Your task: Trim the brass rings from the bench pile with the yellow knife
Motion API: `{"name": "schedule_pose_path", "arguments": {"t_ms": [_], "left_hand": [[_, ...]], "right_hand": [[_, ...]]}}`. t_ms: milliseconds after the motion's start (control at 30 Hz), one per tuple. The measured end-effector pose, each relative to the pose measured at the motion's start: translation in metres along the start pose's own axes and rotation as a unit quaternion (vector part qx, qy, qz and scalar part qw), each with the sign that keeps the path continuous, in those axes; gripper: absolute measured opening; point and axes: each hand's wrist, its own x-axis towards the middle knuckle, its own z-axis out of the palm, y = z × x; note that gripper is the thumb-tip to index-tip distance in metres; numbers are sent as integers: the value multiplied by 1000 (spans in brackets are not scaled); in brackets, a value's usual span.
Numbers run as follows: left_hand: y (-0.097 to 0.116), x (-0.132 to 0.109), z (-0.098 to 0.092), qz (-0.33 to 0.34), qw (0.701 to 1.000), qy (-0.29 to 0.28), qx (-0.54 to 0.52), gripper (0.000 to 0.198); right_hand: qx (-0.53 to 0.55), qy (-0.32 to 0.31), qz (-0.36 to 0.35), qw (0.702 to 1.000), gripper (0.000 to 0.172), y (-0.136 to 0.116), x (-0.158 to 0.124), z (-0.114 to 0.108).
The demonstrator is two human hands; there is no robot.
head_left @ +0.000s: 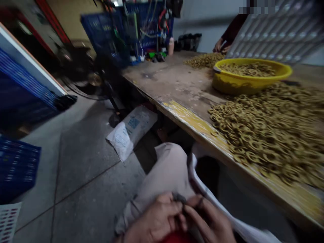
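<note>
Low in the view, over my lap, my left hand (158,217) and my right hand (211,221) meet with fingers closed. A small dark grey piece (178,197) shows between the left thumb and fingers, too blurred to name. The right fingertips pinch close beside it; whatever they grip is hidden. To the right of my hands, a large heap of brass-coloured rings (268,135) lies on the worktable (174,81). Behind that heap stands a yellow basin (235,84) holding more rings.
Another person's hand (219,44) is by a smaller ring pile (204,60) at the back. A printed sack (129,133) lies on the floor beneath the table edge. Blue crates (17,165) stand left, a fan (81,71) behind. A pink bottle (171,46) stands on the table.
</note>
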Motion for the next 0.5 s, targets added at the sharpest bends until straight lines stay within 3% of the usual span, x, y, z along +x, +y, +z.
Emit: {"name": "schedule_pose_path", "arguments": {"t_ms": [33, 233, 500], "left_hand": [[0, -1, 3, 2, 1000, -6, 0, 26], [4, 1, 8, -30, 999, -21, 2, 17], [9, -2, 12, -11, 1000, -24, 12, 14]], "right_hand": [[1, 10, -22, 1000, 25, -1, -3, 1], [144, -7, 76, 987, 28, -7, -7, 4], [245, -21, 120, 962, 30, -3, -2, 2]]}}
